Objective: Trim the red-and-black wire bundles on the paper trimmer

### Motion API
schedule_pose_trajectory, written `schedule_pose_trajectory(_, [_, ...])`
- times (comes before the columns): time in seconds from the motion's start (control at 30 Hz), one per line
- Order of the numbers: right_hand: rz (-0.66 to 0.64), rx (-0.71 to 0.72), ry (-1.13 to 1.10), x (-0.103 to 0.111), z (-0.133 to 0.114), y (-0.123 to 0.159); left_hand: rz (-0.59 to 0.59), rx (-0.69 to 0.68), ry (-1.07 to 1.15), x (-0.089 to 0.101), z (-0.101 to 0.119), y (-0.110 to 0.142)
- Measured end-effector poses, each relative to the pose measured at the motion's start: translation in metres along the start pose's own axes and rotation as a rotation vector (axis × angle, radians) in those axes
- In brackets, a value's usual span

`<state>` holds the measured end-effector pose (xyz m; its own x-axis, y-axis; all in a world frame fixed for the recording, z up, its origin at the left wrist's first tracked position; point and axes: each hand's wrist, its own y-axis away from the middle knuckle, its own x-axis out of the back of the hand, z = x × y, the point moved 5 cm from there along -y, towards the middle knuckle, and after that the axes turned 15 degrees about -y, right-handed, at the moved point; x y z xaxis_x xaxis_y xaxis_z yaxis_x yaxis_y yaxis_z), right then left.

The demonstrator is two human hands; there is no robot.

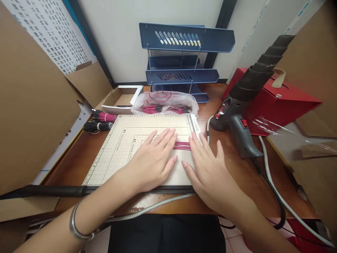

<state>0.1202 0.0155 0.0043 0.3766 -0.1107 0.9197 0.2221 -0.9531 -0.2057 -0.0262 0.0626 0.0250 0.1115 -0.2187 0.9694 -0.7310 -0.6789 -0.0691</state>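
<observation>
Left hand (155, 158) and right hand (209, 160) lie flat, palms down, fingers extended, with pink wires (182, 145) showing between them on the right part of a gridded cutting board (113, 151); beyond the board sits a wire-filled plastic bag (181, 99), right of the board a heat gun (235, 105), on the counter (234, 172)

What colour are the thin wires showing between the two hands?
Dark pink: the wires show in the head view, the only one here.
</observation>
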Motion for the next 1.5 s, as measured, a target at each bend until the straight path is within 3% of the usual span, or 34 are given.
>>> schedule_pose_trajectory(0.2, [-0.025,-0.072,0.081,-0.011,0.006,-0.002,0.03,0.048,0.005,-0.01,0.014,0.012])
schedule_pose_trajectory(0.4, [-0.008,-0.035,0.064,-0.013,0.004,0.0,0.023,0.036,0.07,-0.016,0.018,0.012])
schedule_pose_trajectory(0.6, [-0.004,-0.029,0.059,-0.014,0.006,0.002,0.014,0.077,0.099,-0.008,0.006,0.006])
schedule_pose_trajectory(0.77, [-0.029,-0.051,0.072,-0.012,0.006,0.002,0.153,0.093,0.188,0.001,-0.017,-0.008])
schedule_pose_trajectory(0.93, [-0.08,-0.082,0.081,-0.012,0.005,0.0,0.315,0.143,0.363,-0.003,-0.027,-0.017])
schedule_pose_trajectory(1.1, [-0.101,-0.088,0.09,-0.01,0.004,-0.001,0.184,0.297,0.522,-0.014,-0.039,-0.026])
schedule_pose_trajectory(1.33, [-0.068,-0.07,0.086,-0.01,0.003,0.001,0.168,0.256,0.544,-0.02,-0.042,-0.022])
schedule_pose_trajectory(1.5, [-0.042,-0.063,0.075,-0.012,0.006,0.002,0.098,0.323,0.602,-0.023,-0.042,-0.026])
